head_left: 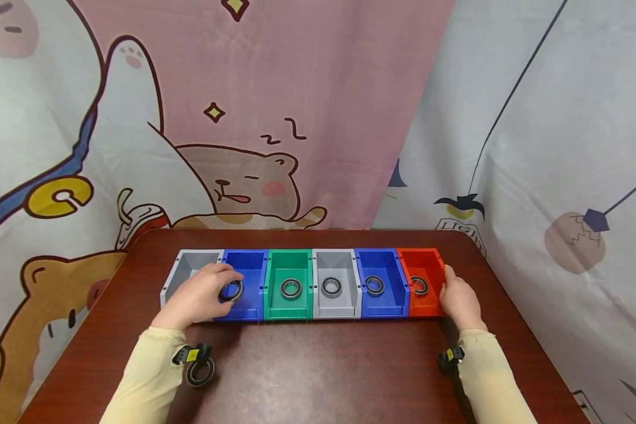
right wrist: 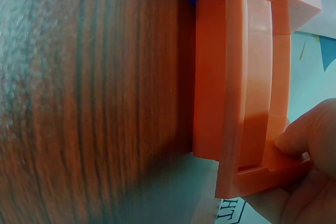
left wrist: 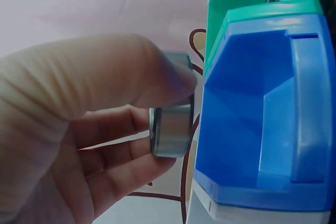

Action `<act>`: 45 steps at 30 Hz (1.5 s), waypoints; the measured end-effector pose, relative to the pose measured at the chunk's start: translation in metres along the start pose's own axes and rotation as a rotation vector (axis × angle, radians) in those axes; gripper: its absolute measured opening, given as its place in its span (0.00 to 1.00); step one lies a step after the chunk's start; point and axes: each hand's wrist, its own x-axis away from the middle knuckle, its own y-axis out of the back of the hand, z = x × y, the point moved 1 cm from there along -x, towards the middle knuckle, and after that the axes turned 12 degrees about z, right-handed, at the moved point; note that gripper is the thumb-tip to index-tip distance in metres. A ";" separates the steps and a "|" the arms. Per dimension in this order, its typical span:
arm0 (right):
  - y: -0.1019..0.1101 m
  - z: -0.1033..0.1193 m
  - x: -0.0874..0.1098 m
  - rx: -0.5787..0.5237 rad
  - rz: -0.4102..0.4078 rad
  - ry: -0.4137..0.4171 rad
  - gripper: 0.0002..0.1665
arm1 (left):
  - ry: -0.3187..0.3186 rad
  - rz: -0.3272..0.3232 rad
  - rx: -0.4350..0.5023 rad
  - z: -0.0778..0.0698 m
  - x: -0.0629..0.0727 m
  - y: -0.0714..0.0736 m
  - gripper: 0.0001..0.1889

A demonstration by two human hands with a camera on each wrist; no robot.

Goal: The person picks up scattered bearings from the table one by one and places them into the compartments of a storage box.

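Observation:
My left hand [head_left: 204,297] pinches a metal ball bearing [left wrist: 174,129] between thumb and fingers. It holds the bearing over the left blue bin [head_left: 250,306], which looks bare inside in the left wrist view. At the right end of the row, my right hand [head_left: 460,301] grips the side wall of the red bin [right wrist: 255,77], thumb on the inner side. A bearing lies in the red bin. Single bearings also lie in the green bin [head_left: 290,265], the middle grey bin [head_left: 336,262] and the right blue bin [head_left: 377,262].
Another bearing [head_left: 191,375] lies on the brown table [head_left: 318,371], beside my left wrist. The leftmost grey bin [head_left: 193,259] is partly hidden by my left hand. A patterned curtain [head_left: 350,118] hangs behind the table and along its sides.

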 end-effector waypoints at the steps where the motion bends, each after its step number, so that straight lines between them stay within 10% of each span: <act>1: 0.000 0.000 0.000 0.000 -0.002 0.000 0.30 | 0.005 -0.001 -0.006 0.000 -0.003 0.001 0.25; 13: 0.001 0.000 0.001 0.003 -0.006 0.008 0.31 | 0.065 -0.010 -0.060 0.002 -0.029 -0.001 0.24; 45: 0.000 0.000 0.001 -0.001 0.005 -0.005 0.33 | 0.143 0.075 -0.211 0.010 -0.065 -0.064 0.15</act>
